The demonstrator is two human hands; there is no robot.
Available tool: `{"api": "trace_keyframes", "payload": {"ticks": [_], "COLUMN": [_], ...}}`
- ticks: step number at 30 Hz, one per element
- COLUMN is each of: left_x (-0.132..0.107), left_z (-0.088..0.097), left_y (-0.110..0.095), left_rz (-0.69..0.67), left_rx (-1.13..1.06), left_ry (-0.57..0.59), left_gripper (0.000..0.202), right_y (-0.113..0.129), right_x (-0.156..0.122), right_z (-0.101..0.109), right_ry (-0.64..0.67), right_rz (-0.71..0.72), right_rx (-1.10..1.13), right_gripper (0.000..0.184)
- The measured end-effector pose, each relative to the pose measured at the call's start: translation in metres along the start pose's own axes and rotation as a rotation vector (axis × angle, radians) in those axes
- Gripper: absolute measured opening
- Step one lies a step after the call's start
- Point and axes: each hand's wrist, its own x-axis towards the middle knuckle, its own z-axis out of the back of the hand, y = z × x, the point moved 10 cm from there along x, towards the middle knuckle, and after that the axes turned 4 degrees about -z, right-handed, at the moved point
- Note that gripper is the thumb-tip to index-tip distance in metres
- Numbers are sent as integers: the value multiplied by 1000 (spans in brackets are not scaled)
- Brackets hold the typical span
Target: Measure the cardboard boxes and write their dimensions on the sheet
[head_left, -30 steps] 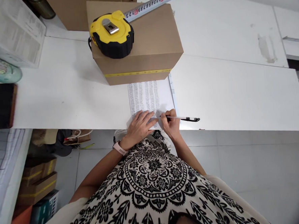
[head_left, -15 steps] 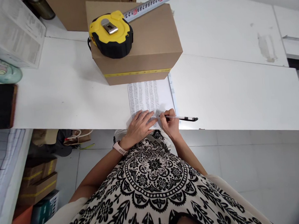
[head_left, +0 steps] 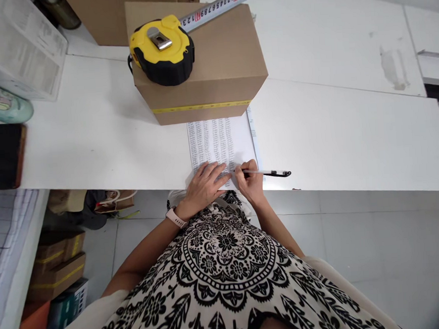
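My left hand (head_left: 205, 186) lies flat with fingers spread over the lower part of a sheet of paper (head_left: 242, 138), which carries several columns of small handwriting. My right hand (head_left: 249, 183) is closed around a pen (head_left: 266, 172), its tip on the paper by the rightmost column and its black-capped end pointing right. A brown cardboard box (head_left: 220, 55) with a strip of yellow tape stands just beyond the hands and hides the sheet's top. On the box rests a yellow and black tape measure (head_left: 162, 49), its blade (head_left: 224, 6) pulled out to the upper right.
The white table (head_left: 336, 132) ends close to my body. At the left edge are a black phone-like object (head_left: 3, 156), a mint-green case (head_left: 5, 100) and a white printed box (head_left: 22, 42). Cardboard boxes (head_left: 57, 276) are stacked below on the left.
The hands, pen and paper look almost the same as before. Only a very slight shift of the view shows at the edges.
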Motion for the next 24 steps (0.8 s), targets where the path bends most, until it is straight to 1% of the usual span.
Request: {"api": "trace_keyframes", "payload": {"ticks": [5, 11, 17, 24], "left_x": [1, 1, 1, 0], "left_z": [3, 5, 2, 3], "left_y": [-2, -2, 0, -1], "left_rz": [-16, -15, -6, -12], "left_rx": [27, 24, 2, 10], "left_ry": [-23, -37, -13, -25], "left_gripper": [43, 41, 42, 42], "right_y": [-1, -2, -2, -1], "right_x": [0, -1, 0, 0], "right_z": [0, 2, 0, 1], "right_ry": [2, -35, -22, -21], "right_rz": [2, 1, 7, -1], "right_rx": [5, 5, -13, 4], "right_gripper": [24, 24, 24, 24]}}
